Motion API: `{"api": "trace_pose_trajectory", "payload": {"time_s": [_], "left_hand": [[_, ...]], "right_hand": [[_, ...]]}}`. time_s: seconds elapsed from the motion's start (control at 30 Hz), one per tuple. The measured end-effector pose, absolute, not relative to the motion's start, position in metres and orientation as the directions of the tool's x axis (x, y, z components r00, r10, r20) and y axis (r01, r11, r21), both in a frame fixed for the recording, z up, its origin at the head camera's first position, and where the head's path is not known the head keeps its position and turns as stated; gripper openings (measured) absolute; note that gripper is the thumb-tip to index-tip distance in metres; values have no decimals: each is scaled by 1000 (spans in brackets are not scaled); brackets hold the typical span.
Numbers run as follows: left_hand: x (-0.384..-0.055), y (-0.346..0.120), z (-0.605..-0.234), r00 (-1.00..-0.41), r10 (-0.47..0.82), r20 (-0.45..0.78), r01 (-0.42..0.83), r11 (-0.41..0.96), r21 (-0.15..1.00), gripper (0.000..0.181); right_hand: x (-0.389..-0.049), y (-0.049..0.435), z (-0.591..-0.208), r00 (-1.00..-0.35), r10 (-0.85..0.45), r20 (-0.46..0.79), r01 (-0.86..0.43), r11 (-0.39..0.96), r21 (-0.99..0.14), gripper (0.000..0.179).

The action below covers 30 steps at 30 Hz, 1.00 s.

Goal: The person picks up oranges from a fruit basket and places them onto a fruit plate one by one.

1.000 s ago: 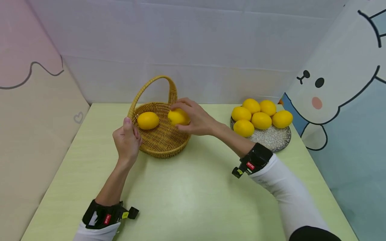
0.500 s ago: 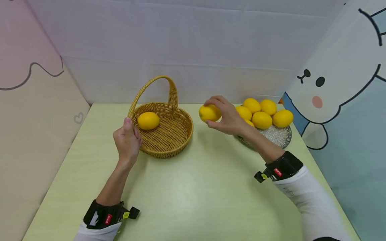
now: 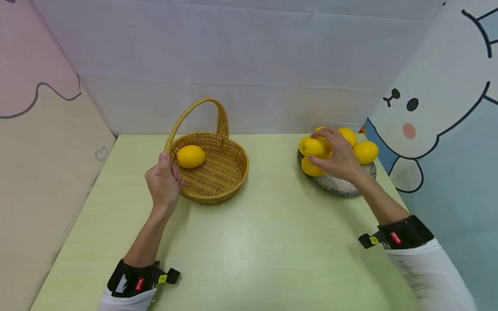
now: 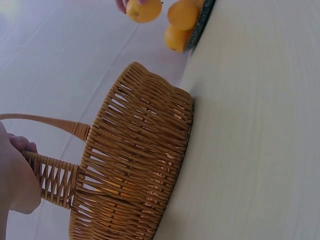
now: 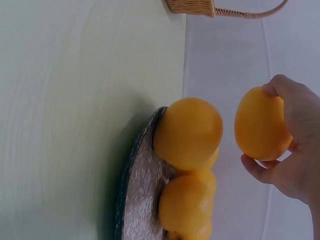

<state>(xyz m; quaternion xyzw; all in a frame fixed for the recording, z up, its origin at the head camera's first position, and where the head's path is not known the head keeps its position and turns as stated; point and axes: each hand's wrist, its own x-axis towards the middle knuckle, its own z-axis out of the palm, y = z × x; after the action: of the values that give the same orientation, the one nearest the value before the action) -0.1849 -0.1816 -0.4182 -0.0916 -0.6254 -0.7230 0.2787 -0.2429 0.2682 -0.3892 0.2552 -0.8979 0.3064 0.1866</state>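
Note:
My left hand (image 3: 165, 181) grips the handle of a woven wicker basket (image 3: 219, 185) with its fingers curled round it. One yellow lemon (image 3: 191, 156) lies at the basket's left side. On the right, my right hand (image 3: 338, 157) pinches another lemon (image 5: 260, 125) between thumb and fingers, above the speckled plate (image 3: 340, 186). Lemons (image 3: 365, 152) are piled on the plate, partly hidden behind that hand in the head view. In the right wrist view, a gap shows between the held lemon and the nearest plate lemon (image 5: 189, 132).
The pale green table (image 3: 249, 250) runs from the basket across to the plate. A white sheet (image 3: 249, 108) stands along its back edge. At the right is a wall panel (image 3: 447, 181) with a cartoon animal, close to the plate.
My right hand has carried its lemon out of the basket, rightward across the table to over the plate. The left hand, the basket and the other lemon in it have stayed put.

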Motion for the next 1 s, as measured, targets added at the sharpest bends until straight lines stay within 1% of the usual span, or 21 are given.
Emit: {"api": "trace_pose_trajectory", "payload": {"time_s": [0.13,0.33,0.57,0.83,1.0], "left_hand": [[-185,-182,-419,-828,-292,479,513,-48,857,68],[-185,-183,-419,-825,-306,474,506,-29,862,68],[-186,-182,-418,-821,-298,487,517,-24,856,67],[-186,-181,-417,-815,-294,499,532,-41,845,66],[-186,-181,-418,-820,-290,493,528,-49,848,65]], "right_hand": [[-235,294,-392,-839,-269,473,-500,723,-477,53],[-225,324,-397,-868,-198,455,-422,775,-470,52],[-219,352,-407,-922,-99,375,-293,812,-505,52],[-216,378,-417,-950,-42,310,-193,859,-474,56],[-214,387,-424,-960,-24,278,-156,873,-462,57]]}}
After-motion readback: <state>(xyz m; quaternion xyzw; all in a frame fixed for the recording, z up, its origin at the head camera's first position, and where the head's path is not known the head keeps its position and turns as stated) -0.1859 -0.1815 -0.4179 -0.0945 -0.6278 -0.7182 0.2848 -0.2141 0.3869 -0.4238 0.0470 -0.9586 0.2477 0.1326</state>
